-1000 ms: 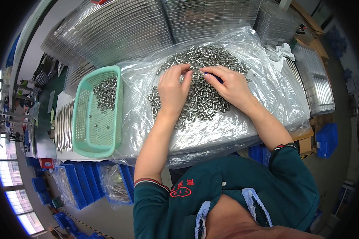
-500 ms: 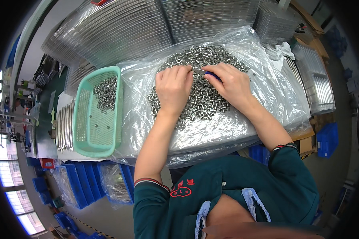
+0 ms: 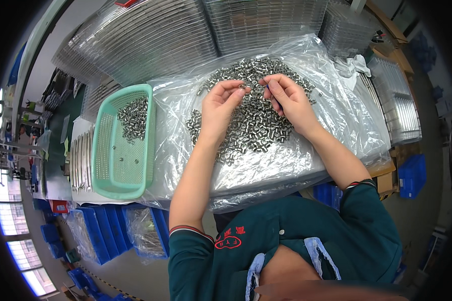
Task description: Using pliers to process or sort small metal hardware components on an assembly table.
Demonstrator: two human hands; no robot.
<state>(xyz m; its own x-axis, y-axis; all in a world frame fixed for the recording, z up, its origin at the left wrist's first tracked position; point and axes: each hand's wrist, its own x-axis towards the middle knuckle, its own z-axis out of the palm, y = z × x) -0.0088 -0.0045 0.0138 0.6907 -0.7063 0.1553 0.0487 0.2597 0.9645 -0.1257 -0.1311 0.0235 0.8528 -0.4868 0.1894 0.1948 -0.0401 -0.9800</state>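
A large heap of small shiny metal fittings (image 3: 258, 131), short tubes with side branches, lies on clear plastic sheeting. Above this heap, my left hand (image 3: 219, 109) pinches one small metal fitting (image 3: 242, 86) between thumb and fingertips. Just to the right, my right hand (image 3: 292, 103) is closed around a slim blue-handled tool (image 3: 267, 87), mostly hidden by the fingers; its exact kind is not clear. A small gap separates the tool from the held fitting. On the left stands a mint-green perforated basket (image 3: 148, 135) with more fittings (image 3: 133, 119) inside.
Stacked clear plastic trays (image 3: 150, 42) line the back of the table, with another stack (image 3: 397, 100) at the right. Plastic sheeting (image 3: 346, 115) covers the worktop. Blue bins (image 3: 108, 231) stand below the front left edge, and a white cloth (image 3: 351, 65) lies back right.
My hands have drawn slightly apart. The tool's metal tip, earlier against the fitting at my left fingertips, has moved away, and my left hand has turned, its fingers opening slightly around the fitting.
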